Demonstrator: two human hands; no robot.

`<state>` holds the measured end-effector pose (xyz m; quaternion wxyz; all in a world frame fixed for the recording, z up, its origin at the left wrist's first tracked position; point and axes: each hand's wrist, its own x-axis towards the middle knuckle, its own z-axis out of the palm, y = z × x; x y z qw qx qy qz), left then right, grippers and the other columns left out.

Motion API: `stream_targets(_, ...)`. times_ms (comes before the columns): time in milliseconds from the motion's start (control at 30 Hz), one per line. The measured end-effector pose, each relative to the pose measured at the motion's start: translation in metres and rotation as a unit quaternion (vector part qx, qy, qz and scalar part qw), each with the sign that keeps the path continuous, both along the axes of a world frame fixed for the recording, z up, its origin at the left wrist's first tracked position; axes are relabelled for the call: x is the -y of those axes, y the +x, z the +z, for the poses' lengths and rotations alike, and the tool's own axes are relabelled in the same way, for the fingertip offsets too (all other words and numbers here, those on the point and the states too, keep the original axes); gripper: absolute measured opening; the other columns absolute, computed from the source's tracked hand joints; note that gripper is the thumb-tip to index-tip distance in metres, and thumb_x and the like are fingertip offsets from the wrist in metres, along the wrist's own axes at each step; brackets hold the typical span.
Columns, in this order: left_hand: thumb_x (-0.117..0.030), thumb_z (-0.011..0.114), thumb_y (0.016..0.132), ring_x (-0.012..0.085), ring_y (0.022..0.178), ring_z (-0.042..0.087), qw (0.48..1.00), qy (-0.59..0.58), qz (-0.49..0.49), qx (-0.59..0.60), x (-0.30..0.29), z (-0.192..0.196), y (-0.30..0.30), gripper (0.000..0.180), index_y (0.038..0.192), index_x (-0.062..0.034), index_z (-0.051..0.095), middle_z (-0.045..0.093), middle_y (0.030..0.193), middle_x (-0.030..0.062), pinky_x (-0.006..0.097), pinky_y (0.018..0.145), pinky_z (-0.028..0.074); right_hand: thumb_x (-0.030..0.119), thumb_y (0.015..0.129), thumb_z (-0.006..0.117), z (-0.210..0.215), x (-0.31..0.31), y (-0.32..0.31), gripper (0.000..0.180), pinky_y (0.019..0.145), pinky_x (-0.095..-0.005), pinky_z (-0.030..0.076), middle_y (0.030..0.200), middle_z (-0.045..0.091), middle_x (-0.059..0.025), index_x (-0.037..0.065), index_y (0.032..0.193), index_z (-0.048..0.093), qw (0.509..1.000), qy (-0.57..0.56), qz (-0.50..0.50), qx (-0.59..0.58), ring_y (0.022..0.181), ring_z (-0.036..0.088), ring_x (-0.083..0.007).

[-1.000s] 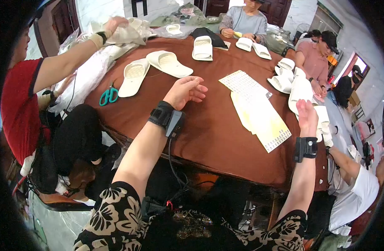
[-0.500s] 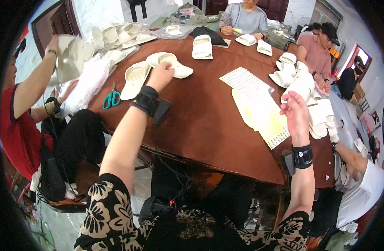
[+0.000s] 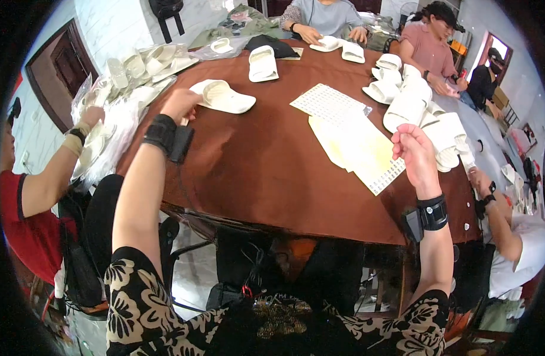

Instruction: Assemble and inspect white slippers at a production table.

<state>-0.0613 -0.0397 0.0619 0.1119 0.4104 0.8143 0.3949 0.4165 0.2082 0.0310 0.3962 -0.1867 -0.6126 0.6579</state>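
At the left of the table my left hand has its fingers bent together. A small pale piece shows beneath it, too little to name. Beside its fingertips a white slipper lies on the brown tabletop. My right hand hovers palm up over the table's right side, thumb and fingers curled together; whatever they pinch, if anything, is too small to make out. Left of it lie yellow and white sticker sheets, overlapping. Another white slipper stands farther back, toe strap facing me.
A pile of white slippers fills the table's right edge. Bagged slippers lie at the left, where a person in red reaches in. Across the table another person handles two slippers. More people sit to the right.
My left hand has moved left from the slipper it touched. The slipper nearest the scissors and the scissors no longer show. Fingers of my right hand have curled further. The whole view has shifted.
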Motion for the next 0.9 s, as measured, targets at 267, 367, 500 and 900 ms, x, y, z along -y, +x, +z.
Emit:
stream_targets(267, -0.020, 0.056, 0.088, 0.0067, 0.052, 0.046, 0.985, 0.057, -0.017, 0.160, -0.017, 0.068, 0.058, 0.019, 0.080, -0.0042, 0.061, 0.048, 0.062, -0.0031, 0.026, 0.050, 0.049, 0.006, 0.089, 0.048, -0.003, 0.007, 0.001, 0.012, 0.057, -0.0248, 0.046, 0.081, 0.059, -0.0044, 0.002, 0.098, 0.056, 1.000, -0.008, 0.018, 0.020, 0.064, 0.054, -0.0108)
stream_targets(367, -0.017, 0.056, 0.089, 0.0070, 0.052, 0.047, 0.981, 0.053, -0.057, 0.176, -0.024, 0.078, 0.084, 0.017, 0.083, -0.0019, 0.061, 0.047, 0.063, -0.0037, 0.027, 0.055, 0.053, 0.006, 0.089, 0.049, -0.003, 0.010, 0.001, 0.014, 0.058, -0.0242, 0.046, 0.081, 0.060, -0.0043, 0.001, 0.099, 0.057, 0.999, 0.003, 0.042, 0.029, 0.065, 0.055, -0.0103)
stream_targets(500, -0.016, 0.053, 0.090, 0.0091, 0.052, 0.051, 0.962, 0.077, -0.102, 0.240, -0.028, 0.085, 0.109, 0.017, 0.087, 0.0001, 0.059, 0.052, 0.068, -0.0010, 0.030, 0.059, 0.055, 0.007, 0.089, 0.050, -0.002, 0.017, -0.001, 0.015, 0.058, -0.0224, 0.046, 0.082, 0.061, -0.0041, 0.002, 0.101, 0.057, 0.994, 0.034, 0.082, 0.059, 0.067, 0.056, -0.0094)
stream_targets(900, -0.015, 0.050, 0.093, 0.0141, 0.078, 0.060, 0.899, 0.137, -0.222, 0.351, -0.057, 0.044, 0.167, 0.024, 0.105, 0.0051, 0.057, 0.060, 0.083, 0.0048, 0.030, 0.079, 0.052, 0.008, 0.089, 0.051, -0.001, 0.031, -0.014, 0.015, 0.058, -0.0211, 0.046, 0.083, 0.061, -0.0038, 0.003, 0.102, 0.057, 0.983, 0.085, 0.116, 0.112, 0.068, 0.057, -0.0080)
